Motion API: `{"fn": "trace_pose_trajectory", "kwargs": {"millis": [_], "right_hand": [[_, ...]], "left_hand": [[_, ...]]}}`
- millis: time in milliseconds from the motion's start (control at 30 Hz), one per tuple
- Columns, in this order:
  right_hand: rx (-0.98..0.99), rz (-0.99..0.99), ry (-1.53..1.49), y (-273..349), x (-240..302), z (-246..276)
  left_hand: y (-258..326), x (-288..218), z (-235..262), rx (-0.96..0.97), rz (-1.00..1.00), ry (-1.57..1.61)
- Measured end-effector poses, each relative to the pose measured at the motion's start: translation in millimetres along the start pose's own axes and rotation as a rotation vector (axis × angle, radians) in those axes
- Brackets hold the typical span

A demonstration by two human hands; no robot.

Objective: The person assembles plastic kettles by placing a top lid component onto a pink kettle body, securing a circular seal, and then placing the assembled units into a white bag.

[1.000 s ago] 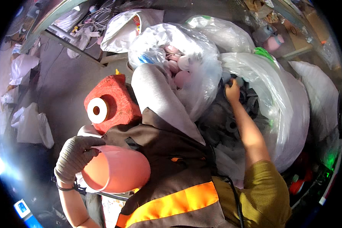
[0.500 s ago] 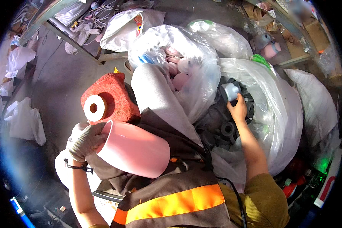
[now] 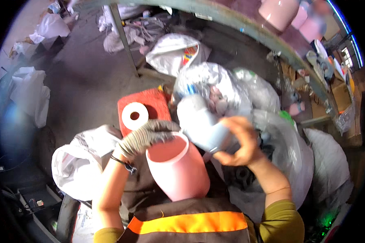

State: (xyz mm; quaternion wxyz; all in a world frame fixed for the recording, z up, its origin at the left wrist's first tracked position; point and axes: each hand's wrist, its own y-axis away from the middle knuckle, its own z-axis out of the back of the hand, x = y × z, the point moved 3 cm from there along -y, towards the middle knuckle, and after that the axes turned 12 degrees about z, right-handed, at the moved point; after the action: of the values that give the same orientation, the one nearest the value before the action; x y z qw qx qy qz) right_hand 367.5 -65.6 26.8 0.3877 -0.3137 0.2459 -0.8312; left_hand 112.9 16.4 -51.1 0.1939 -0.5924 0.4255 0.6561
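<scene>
A smooth pink pot-shaped plastic shell [image 3: 180, 174] rests tilted on my lap, its open mouth facing up and away. My left hand [image 3: 148, 135], in a striped knit glove, is closed over the far side of its rim. My bare right hand [image 3: 243, 141] grips a pale blue-grey rounded plastic part [image 3: 217, 139] just right of the mouth; motion blurs the part, so its exact shape is unclear. Beyond my left hand, a white tape-like roll [image 3: 127, 115] sits on a red cloth-covered block [image 3: 156, 106].
A clear bag of dark grey parts [image 3: 294, 150] stands at my right, behind it a bag of pink round parts [image 3: 198, 75]. A white sack [image 3: 75, 162] lies left. A metal bar [image 3: 239, 20] crosses the top, with pink shells [image 3: 278, 14] beyond it.
My right hand has lifted the blue-grey part out of the bag of dark parts and brought it left to the pink shell. The shell's mouth has turned upward, and the view has shifted.
</scene>
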Motion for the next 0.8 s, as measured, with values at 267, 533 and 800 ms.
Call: {"fn": "trace_pose_trajectory", "kwargs": {"millis": [267, 533, 800], "right_hand": [[-0.241, -0.514, -0.924, 14.3, -31.6, -102.2], [0.175, -0.532, -0.483, 64.0, -28.4, -127.0], [-0.45, -0.777, -0.805, 28.0, -52.0, -74.3]], "left_hand": [[10.7, 24.1, 0.2, -0.031, 0.074, 0.342], [91.2, 35.9, 10.2, -0.096, 0.264, 0.578], [62.9, 17.1, 40.6, -0.185, 0.217, 0.09]]}}
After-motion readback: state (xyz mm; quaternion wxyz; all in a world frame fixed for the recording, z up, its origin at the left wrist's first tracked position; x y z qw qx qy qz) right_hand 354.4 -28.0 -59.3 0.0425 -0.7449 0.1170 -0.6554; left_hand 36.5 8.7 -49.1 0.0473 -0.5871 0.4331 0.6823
